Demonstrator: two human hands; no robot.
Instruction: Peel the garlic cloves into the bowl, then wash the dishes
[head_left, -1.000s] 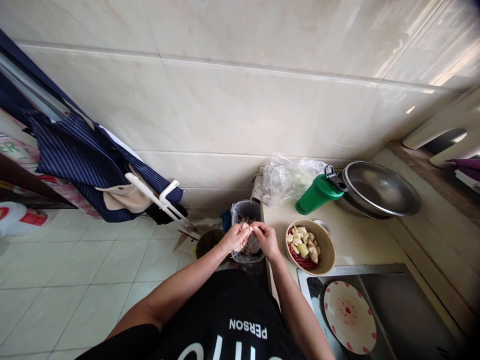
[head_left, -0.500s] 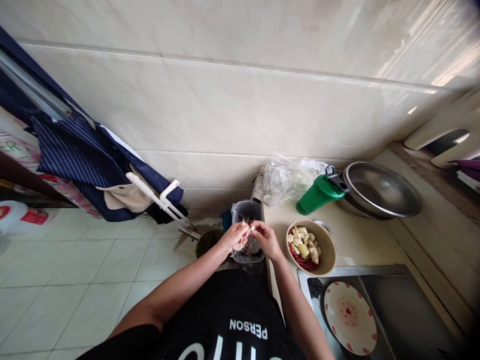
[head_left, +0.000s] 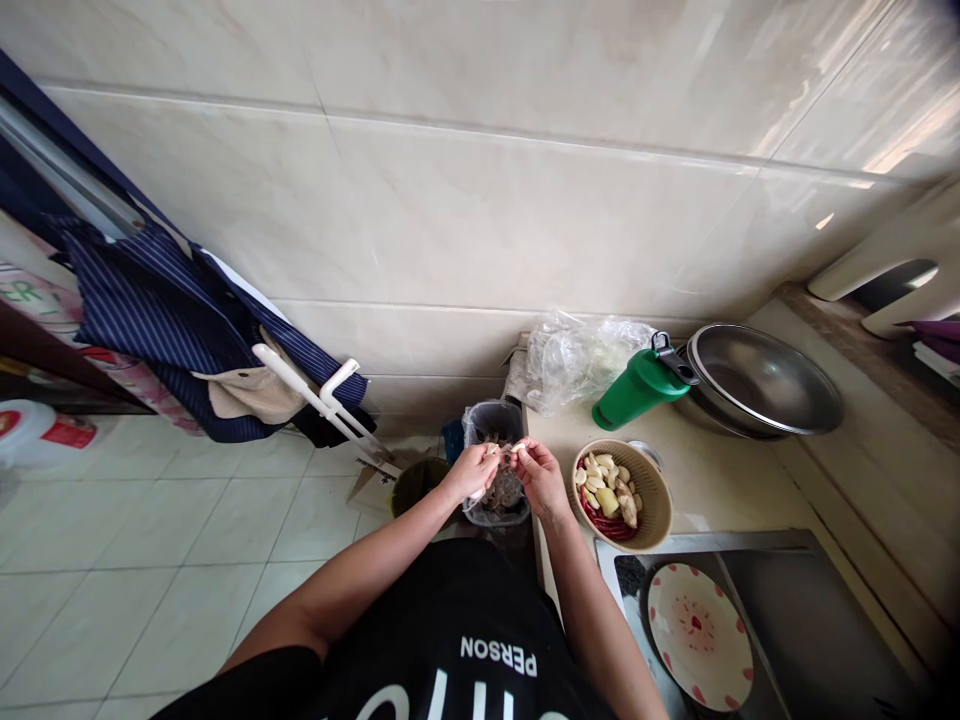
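Over a lined bin (head_left: 496, 416) near a basket (head_left: 658, 502) of cloves, the right hand (head_left: 541, 479), pinching a pale garlic clove (head_left: 518, 449), has just drawn slightly away from the left hand (head_left: 472, 473), which grips whitish bits (head_left: 492, 449), so the clove seems freer.

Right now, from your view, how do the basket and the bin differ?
The basket is beige; the bin is grey with a clear liner. The basket stands on the counter; the bin stands lower, beside it. The basket holds pale cloves, among other things; the bin holds brownish scraps. Both are open-topped.
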